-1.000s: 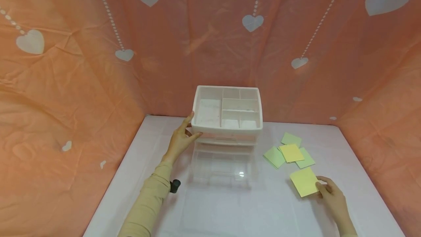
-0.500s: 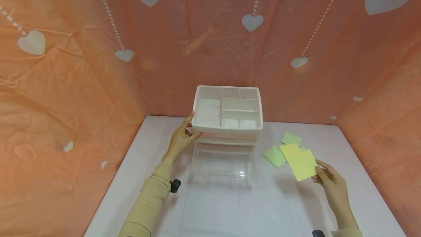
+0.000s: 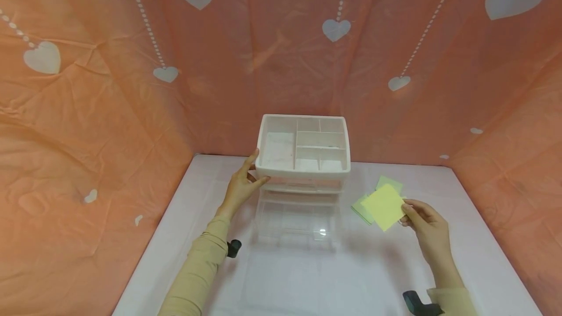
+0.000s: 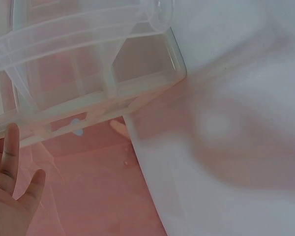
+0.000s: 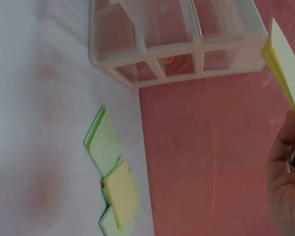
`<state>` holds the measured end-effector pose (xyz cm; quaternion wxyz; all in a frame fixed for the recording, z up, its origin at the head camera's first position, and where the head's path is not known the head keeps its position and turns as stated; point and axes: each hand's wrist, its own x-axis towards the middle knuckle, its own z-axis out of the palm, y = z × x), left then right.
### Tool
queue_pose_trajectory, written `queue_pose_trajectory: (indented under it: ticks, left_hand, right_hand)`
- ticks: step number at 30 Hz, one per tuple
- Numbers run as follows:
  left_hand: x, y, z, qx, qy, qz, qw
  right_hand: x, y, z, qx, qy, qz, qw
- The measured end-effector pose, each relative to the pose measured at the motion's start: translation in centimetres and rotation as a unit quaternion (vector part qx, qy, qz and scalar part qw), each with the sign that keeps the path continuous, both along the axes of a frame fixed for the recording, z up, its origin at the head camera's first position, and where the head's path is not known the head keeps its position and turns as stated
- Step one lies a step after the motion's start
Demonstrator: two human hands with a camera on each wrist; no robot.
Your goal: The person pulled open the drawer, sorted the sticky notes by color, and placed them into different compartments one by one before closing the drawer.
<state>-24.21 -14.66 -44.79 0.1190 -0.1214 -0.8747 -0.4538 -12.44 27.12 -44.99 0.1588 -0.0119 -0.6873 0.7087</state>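
Observation:
My right hand (image 3: 428, 230) pinches a yellow sticky-note pad (image 3: 383, 207) between thumb and fingers, raised over other pads at the right. In the right wrist view, a yellow pad (image 5: 120, 194) lies on several green sticky-note pads (image 5: 102, 142) on the table. My left hand (image 3: 240, 189) touches the front left corner of a white plastic drawer organizer (image 3: 303, 173), fingers extended, thumb at its front. The left wrist view shows those fingers (image 4: 11, 152) spread against the organizer's side. A clear lower drawer (image 3: 298, 221) sticks out toward me; nothing shows inside it.
The organizer's top tray (image 3: 279, 148) is split into several compartments. It stands on a white table (image 3: 281, 282) near the back edge. Orange cloth (image 3: 298, 72) with white hearts hangs behind and at both sides. Dark wrist gear (image 3: 421, 304) sits by the right sleeve.
My right hand has lifted the yellow pad and carried it forward and left, over the other pads. The left hand and the organizer have stayed in place.

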Motion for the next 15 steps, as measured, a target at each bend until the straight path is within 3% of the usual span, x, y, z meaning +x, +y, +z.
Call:
queue_pose_trajectory:
  ticks: [1, 5, 11, 15]
  left_hand:
    - [0.0, 0.0, 0.0, 0.001, 0.000, 0.000, 1.0000]
    - [-0.1, 0.0, -0.1, 0.002, 0.003, 0.000, 1.0000]
    - [-0.1, 0.0, -0.1, 0.004, -0.006, 0.002, 1.0000]
    - [-0.1, 0.0, -0.2, 0.002, -0.003, 0.002, 1.0000]
  right_hand:
    - [-0.1, -0.5, 0.6, 0.016, -0.017, -0.011, 1.000]
    - [-0.8, -2.0, 1.7, 0.026, -0.011, 0.006, 1.000]
    - [-2.0, -4.0, 2.1, 0.023, 0.039, 0.074, 0.996]
    - [-2.9, -5.6, 2.3, 0.055, 0.043, 0.094, 0.993]
